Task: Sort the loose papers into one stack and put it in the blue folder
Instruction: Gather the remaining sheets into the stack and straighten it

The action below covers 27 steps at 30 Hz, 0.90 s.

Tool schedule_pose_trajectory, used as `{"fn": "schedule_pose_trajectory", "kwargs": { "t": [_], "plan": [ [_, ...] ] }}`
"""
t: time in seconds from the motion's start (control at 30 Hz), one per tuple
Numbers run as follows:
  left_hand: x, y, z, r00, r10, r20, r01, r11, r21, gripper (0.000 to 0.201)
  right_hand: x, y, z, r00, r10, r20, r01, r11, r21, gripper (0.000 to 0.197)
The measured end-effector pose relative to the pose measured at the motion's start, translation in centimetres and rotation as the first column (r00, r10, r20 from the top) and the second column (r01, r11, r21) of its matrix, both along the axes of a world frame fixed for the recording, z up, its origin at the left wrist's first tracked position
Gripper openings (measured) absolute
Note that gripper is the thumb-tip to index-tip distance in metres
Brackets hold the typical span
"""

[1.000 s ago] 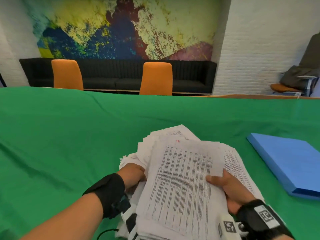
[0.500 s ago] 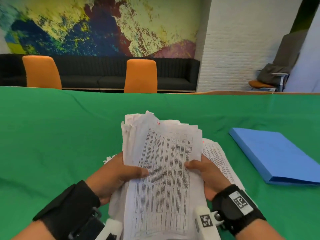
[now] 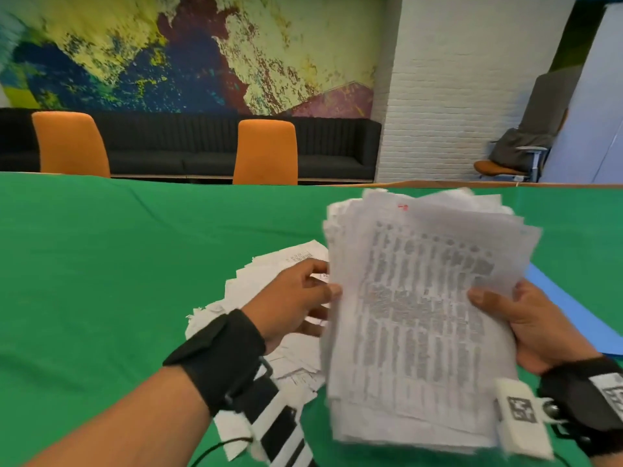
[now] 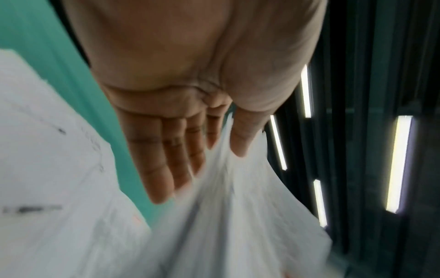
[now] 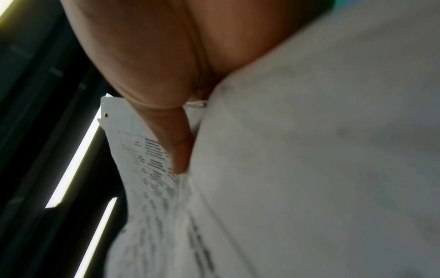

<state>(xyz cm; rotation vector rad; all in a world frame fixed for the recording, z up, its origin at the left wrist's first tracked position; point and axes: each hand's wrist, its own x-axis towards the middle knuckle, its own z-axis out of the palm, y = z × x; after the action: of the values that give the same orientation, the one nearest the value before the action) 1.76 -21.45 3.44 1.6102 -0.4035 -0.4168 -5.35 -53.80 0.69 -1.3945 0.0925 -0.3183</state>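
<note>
A thick stack of printed papers (image 3: 418,318) is held up off the green table, tilted nearly upright with its sheets uneven. My left hand (image 3: 323,291) pinches its left edge; in the left wrist view the sheets (image 4: 238,216) pass between the thumb and fingers of the left hand (image 4: 209,150). My right hand (image 3: 485,299) grips the right edge, thumb on the front page, fingers hidden behind. The right wrist view shows the thumb (image 5: 176,146) pressed on the stack (image 5: 309,150). More loose papers (image 3: 290,261) lie on the table under my left hand. The blue folder (image 3: 573,305) lies flat at the right, mostly hidden.
The table (image 3: 135,281) is draped in green cloth, bare to the left and far side. Two orange chairs (image 3: 70,143) (image 3: 266,151) stand at its far edge before a dark sofa (image 3: 337,146). Another chair (image 3: 499,166) sits at the back right.
The stack has been lifted off the table, carried right and tipped upright. Loose sheets that lay under it now show on the table to the left.
</note>
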Motion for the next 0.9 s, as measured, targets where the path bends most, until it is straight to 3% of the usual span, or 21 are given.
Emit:
{"fn": "schedule_pose_trajectory", "kwargs": {
  "t": [0.13,0.23,0.4,0.47,0.53,0.73,0.8,0.9],
  "plan": [
    [3.9,-1.2,-1.8,0.978,0.183,-0.1,-0.168,0.975,0.147,0.028,-3.0,-7.9,-1.8,0.973,-0.183,-0.139,0.196,0.977,0.083,0.038],
    [6.0,-2.7,-3.8,0.953,0.257,-0.161,-0.208,0.941,0.268,0.031,-4.6,-10.3,-3.9,0.94,-0.24,-0.242,0.263,0.963,0.065,0.032],
    [7.7,-7.0,-6.1,0.968,0.249,-0.009,-0.197,0.786,0.586,0.055,-4.6,-10.9,-7.4,0.915,-0.213,-0.344,0.238,0.971,0.032,0.037],
    [8.0,-8.0,-6.7,0.949,0.302,-0.09,-0.206,0.811,0.547,0.064,-4.2,-11.0,-7.8,0.911,-0.216,-0.351,0.245,0.969,0.039,0.043],
    [8.4,-8.6,-7.0,0.932,0.335,-0.135,-0.226,0.832,0.507,0.062,-3.9,-11.0,-8.0,0.912,-0.221,-0.346,0.249,0.968,0.037,0.046],
    [8.6,-8.8,-6.9,0.959,0.259,-0.115,-0.162,0.834,0.527,0.026,-4.2,-10.5,-6.8,0.945,-0.179,-0.273,0.222,0.966,0.136,0.042],
    [8.2,-7.8,-7.0,0.965,0.209,-0.157,-0.126,0.899,0.419,0.033,-4.2,-9.4,-5.2,0.965,-0.141,-0.22,0.19,0.956,0.223,0.044],
    [6.6,-6.0,-6.5,0.938,0.089,-0.336,-0.045,0.99,0.137,0.043,-3.5,-7.0,-3.4,0.987,-0.061,-0.152,0.113,0.926,0.359,0.042]
  ]
}}
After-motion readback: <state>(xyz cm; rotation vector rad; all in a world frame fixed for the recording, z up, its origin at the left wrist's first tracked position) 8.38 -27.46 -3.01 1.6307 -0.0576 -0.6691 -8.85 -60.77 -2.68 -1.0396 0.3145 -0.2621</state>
